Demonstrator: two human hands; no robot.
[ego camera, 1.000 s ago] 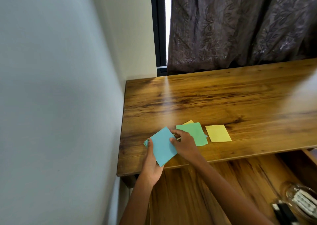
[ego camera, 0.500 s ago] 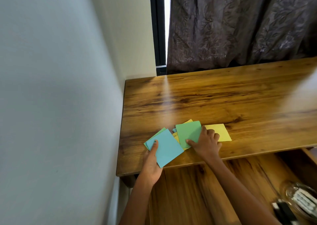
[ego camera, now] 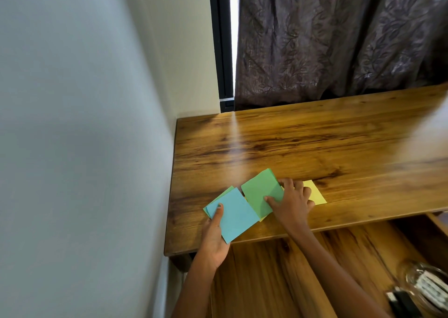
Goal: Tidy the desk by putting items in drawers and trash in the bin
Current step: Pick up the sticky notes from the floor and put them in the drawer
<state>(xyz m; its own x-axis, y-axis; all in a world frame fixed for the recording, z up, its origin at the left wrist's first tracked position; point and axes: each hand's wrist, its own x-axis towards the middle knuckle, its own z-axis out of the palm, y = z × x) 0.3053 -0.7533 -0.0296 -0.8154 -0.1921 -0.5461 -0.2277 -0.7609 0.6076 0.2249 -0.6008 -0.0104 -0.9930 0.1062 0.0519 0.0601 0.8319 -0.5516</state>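
Several coloured paper squares lie near the front left of the wooden desk [ego camera: 315, 143]. My left hand [ego camera: 214, 235] grips a small stack topped by a blue sheet [ego camera: 236, 217], thumb on top. My right hand [ego camera: 292, 204] pinches a green sheet [ego camera: 260, 194], which is tilted up off the desk, with yellow paper showing under its lower edge. A yellow sheet [ego camera: 316, 194] lies flat just right of my right hand, partly hidden by my fingers.
A pulled-out wooden drawer [ego camera: 278, 276] sits below the desk's front edge. A glass bowl [ego camera: 426, 286] and a black object [ego camera: 400, 303] lie at its right end. A white wall borders the desk on the left, a dark curtain [ego camera: 339, 39] behind.
My right hand moved right from the blue stack to the green sheet and lifted its edge. The left hand stayed on the blue stack.
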